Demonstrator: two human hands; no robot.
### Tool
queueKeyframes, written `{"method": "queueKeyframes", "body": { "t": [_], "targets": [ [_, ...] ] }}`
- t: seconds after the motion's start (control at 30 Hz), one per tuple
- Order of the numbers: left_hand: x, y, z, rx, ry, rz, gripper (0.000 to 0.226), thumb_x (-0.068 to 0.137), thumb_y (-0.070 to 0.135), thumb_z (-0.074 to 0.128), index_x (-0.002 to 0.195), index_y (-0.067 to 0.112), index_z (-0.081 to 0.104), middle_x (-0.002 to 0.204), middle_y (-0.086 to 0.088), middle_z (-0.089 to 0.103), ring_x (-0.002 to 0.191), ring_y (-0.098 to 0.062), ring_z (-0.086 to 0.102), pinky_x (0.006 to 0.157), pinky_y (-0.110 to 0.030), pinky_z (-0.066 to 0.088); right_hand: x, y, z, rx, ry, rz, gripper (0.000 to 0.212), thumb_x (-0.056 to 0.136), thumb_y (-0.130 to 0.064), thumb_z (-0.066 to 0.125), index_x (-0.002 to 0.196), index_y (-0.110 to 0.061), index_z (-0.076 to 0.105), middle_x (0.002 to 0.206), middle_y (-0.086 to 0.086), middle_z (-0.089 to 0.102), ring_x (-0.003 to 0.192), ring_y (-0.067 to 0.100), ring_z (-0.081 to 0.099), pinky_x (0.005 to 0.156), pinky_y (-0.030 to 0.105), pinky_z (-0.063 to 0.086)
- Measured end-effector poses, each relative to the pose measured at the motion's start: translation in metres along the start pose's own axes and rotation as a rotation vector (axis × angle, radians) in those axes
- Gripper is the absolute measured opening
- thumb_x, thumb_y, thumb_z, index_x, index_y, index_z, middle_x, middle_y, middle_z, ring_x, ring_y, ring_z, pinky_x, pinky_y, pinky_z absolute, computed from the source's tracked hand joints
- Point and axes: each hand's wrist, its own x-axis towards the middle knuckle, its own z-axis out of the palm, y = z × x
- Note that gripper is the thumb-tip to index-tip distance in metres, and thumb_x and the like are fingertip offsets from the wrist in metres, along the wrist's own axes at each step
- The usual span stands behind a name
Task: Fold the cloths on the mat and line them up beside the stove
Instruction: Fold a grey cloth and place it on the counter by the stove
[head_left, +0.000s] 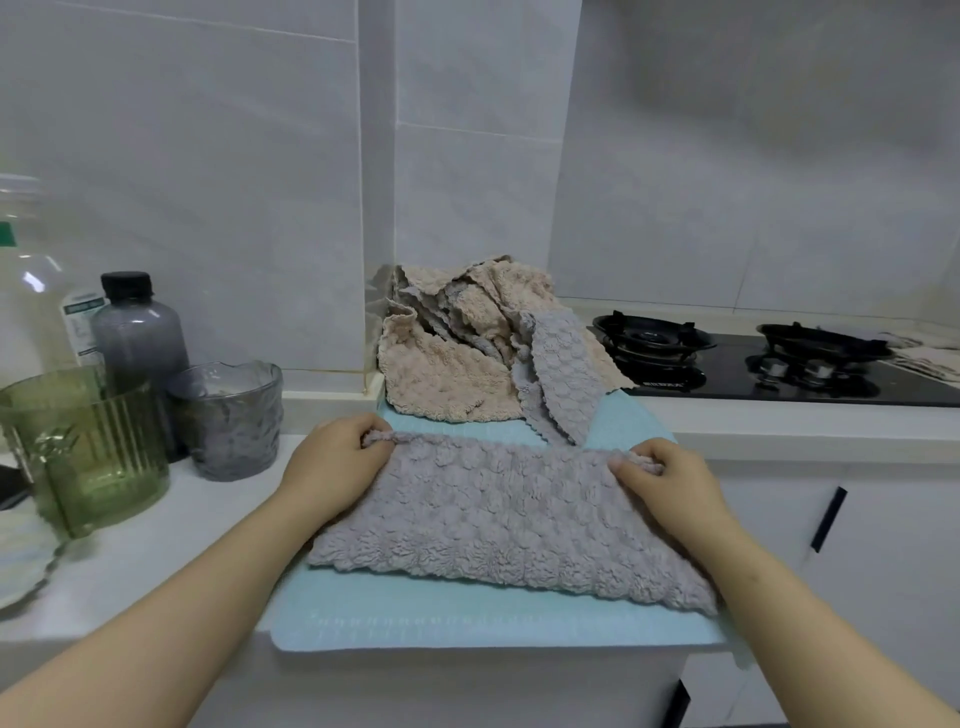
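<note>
- The grey cloth (509, 514) lies on the pale blue mat (467, 623) in front of the person. Its long axis runs left to right, and its near edge dips lower toward the right.
- It is a thick, fluffy fabric with a bubbly, scale-like pile and a scalloped hem. It forms a wide band, broader than it is deep, and its far edge is drawn nearly straight between the two hands.
- The left hand (332, 462) has its fingers curled and pinches the cloth's far left corner, bunching a small fold of fabric.
- The right hand (670, 483) is also curled and pinches the far right corner between thumb and fingers.
- The mat is thin, flat and rectangular with rounded corners. It sits at the front edge of the white counter (156, 561).
- A loose heap of cloths (452, 358) rests at the back of the mat against the tiled wall. Most are beige, and a grey one (558, 384) trails forward over them.
- The black glass gas stove (753, 371), with two burners, is just right of the heap.
- On the left of the counter stand a green ribbed glass (88, 452), a smoky textured glass (231, 421), a dark bottle (137, 343) with a black cap, and a clear bottle (31, 296).
- A white cabinet with a black handle (828, 519) is below on the right.
</note>
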Motion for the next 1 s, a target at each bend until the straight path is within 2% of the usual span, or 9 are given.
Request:
{"method": "queueKeyframes", "body": {
  "t": [0.1, 0.2, 0.4, 0.5, 0.57, 0.73, 0.83, 0.93, 1.0],
  "targets": [
    [0.010, 0.009, -0.003, -0.184, 0.051, -0.040, 0.016, 0.093, 0.014, 0.048, 0.088, 0.027, 0.056, 0.073, 0.003, 0.052, 0.070, -0.018, 0.046, 0.055, -0.028, 0.029, 0.012, -0.013, -0.003, 0.196, 0.090, -0.050, 0.011, 0.087, -0.019, 0.064, 0.088, -0.009, 0.060, 0.073, -0.001, 0.057, 0.065, 0.013, 0.048, 0.056, 0.020, 0.037],
    [0.023, 0.008, 0.003, -0.389, 0.019, -0.124, 0.033, 0.090, 0.002, 0.043, 0.081, 0.031, 0.057, 0.072, 0.000, 0.048, 0.058, -0.019, 0.039, 0.052, -0.028, 0.026, 0.030, -0.020, 0.000, 0.140, 0.142, -0.103, 0.014, 0.092, -0.017, 0.055, 0.104, -0.018, 0.061, 0.078, -0.004, 0.055, 0.067, 0.011, 0.047, 0.063, 0.025, 0.035],
    [0.023, -0.007, 0.015, -0.345, 0.058, -0.240, 0.027, 0.089, 0.006, 0.044, 0.073, 0.024, 0.056, 0.076, -0.001, 0.057, 0.066, -0.014, 0.047, 0.054, -0.025, 0.032, 0.055, -0.009, 0.017, -0.007, 0.039, -0.018, 0.020, 0.093, -0.011, 0.048, 0.105, -0.017, 0.063, 0.091, 0.004, 0.064, 0.063, 0.018, 0.052, 0.061, 0.028, 0.041],
    [0.021, -0.005, 0.015, -0.302, 0.053, -0.220, 0.008, 0.088, 0.021, 0.057, 0.080, 0.019, 0.056, 0.074, 0.006, 0.055, 0.070, -0.010, 0.049, 0.056, -0.021, 0.033, 0.050, 0.003, 0.027, -0.068, -0.028, 0.062, 0.028, 0.091, -0.018, 0.054, 0.118, -0.014, 0.057, 0.103, 0.008, 0.062, 0.085, 0.024, 0.055, 0.076, 0.026, 0.038],
    [0.021, -0.006, 0.015, -0.269, 0.057, -0.206, 0.016, 0.086, 0.025, 0.061, 0.075, 0.018, 0.053, 0.072, 0.004, 0.055, 0.070, -0.013, 0.048, 0.056, -0.021, 0.033, 0.046, 0.005, 0.029, -0.072, -0.033, 0.070, 0.037, 0.091, -0.021, 0.055, 0.127, -0.016, 0.051, 0.100, 0.005, 0.057, 0.090, 0.022, 0.052, 0.078, 0.025, 0.034],
    [0.026, -0.011, 0.017, -0.250, 0.141, -0.250, 0.017, 0.087, 0.012, 0.055, 0.073, 0.020, 0.052, 0.073, 0.006, 0.052, 0.074, -0.016, 0.047, 0.054, -0.018, 0.032, 0.044, 0.002, 0.028, -0.050, -0.065, 0.062, 0.039, 0.088, -0.026, 0.060, 0.126, -0.019, 0.052, 0.101, 0.004, 0.056, 0.093, 0.022, 0.054, 0.080, 0.026, 0.036],
    [0.026, -0.011, 0.020, -0.231, 0.158, -0.239, 0.014, 0.088, 0.005, 0.049, 0.084, 0.016, 0.055, 0.074, 0.004, 0.052, 0.078, -0.018, 0.048, 0.053, -0.018, 0.030, 0.039, -0.003, 0.026, 0.018, -0.058, 0.065, 0.044, 0.087, -0.031, 0.060, 0.129, -0.022, 0.048, 0.107, 0.006, 0.058, 0.099, 0.024, 0.056, 0.084, 0.030, 0.040],
    [0.025, -0.010, 0.021, -0.189, 0.094, -0.216, 0.018, 0.091, 0.003, 0.043, 0.093, 0.018, 0.053, 0.090, -0.004, 0.060, 0.083, -0.020, 0.050, 0.058, -0.023, 0.033, 0.036, -0.008, 0.021, -0.088, -0.078, 0.085, 0.052, 0.091, -0.029, 0.054, 0.139, -0.019, 0.036, 0.120, 0.010, 0.058, 0.098, 0.025, 0.055, 0.082, 0.029, 0.038],
    [0.025, -0.006, 0.016, -0.114, 0.005, -0.167, 0.029, 0.090, 0.000, 0.039, 0.106, 0.020, 0.052, 0.111, -0.008, 0.059, 0.092, -0.022, 0.051, 0.070, -0.025, 0.035, 0.033, -0.012, 0.017, -0.229, -0.117, 0.103, 0.059, 0.090, -0.032, 0.053, 0.142, -0.018, 0.029, 0.125, 0.011, 0.057, 0.094, 0.025, 0.055, 0.082, 0.029, 0.041]
  ]
}}
